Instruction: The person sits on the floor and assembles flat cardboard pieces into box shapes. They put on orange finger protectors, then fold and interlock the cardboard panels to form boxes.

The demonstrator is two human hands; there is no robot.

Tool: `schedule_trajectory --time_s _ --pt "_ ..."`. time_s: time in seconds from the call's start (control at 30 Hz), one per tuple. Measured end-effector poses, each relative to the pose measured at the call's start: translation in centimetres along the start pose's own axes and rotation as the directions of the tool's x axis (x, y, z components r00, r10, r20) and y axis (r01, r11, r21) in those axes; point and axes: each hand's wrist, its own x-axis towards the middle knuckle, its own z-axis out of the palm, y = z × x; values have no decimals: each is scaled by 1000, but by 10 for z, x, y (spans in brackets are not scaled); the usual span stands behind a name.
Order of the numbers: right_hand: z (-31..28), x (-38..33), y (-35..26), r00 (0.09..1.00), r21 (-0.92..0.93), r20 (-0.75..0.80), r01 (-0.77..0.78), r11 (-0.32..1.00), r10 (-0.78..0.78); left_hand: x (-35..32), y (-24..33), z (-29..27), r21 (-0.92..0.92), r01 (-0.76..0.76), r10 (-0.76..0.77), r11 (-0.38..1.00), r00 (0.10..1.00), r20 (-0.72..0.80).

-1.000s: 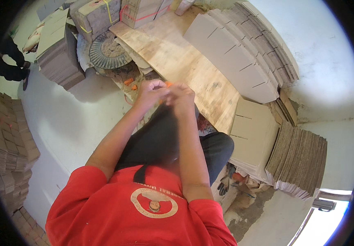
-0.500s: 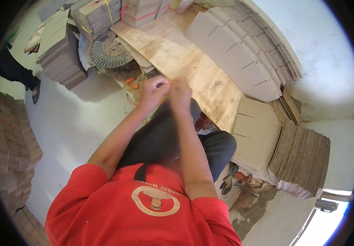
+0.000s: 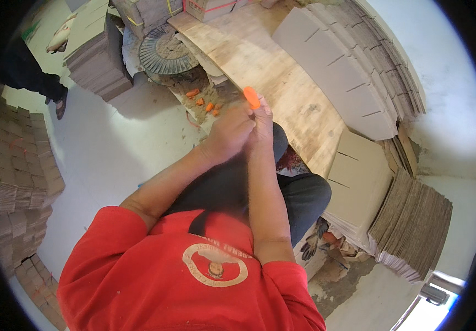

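My right hand (image 3: 261, 126) is closed above my knees, its thumb and fingertips pinching a bright orange oval piece (image 3: 251, 97) that sticks up past them. Its exact kind cannot be made out. Pressed against the right hand is my left hand (image 3: 228, 132), its fingers curled in; whatever they hold is hidden. Several small orange pieces (image 3: 200, 102) lie on the debris-strewn patch just beyond my left hand. The wooden board (image 3: 282, 83) stretches away on the far side of both hands.
Slotted cardboard sheets (image 3: 326, 66) lean along the wall at the far right, with more cardboard stacks (image 3: 359, 165) nearer. A ribbed round dish (image 3: 166, 52) sits beyond the orange pieces. Dark gloves (image 3: 310, 245) lie low at the right. A person's leg (image 3: 34, 74) shows at left.
A thin orange strand stretched between my hands before; now an orange oval piece stands up from my right hand. The hands have come together, and the view has shifted slightly.
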Motion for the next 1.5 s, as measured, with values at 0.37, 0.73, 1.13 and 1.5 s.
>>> schedule_trajectory --time_s 0.37,0.73,1.13,1.5 --pt "37 -9 -10 937 -68 349 3 998 21 22 -15 -38 -632 765 -565 125 579 588" --pt "44 -28 -25 894 -86 435 -83 993 112 42 7 -70 -338 698 -403 631 668 625" --pt "93 -50 -55 839 -635 543 401 660 13 78 26 -86 -583 807 -324 90 577 749" --pt "91 -52 -42 853 -793 180 420 441 -489 36 46 -36 -757 578 -578 -305 519 630"
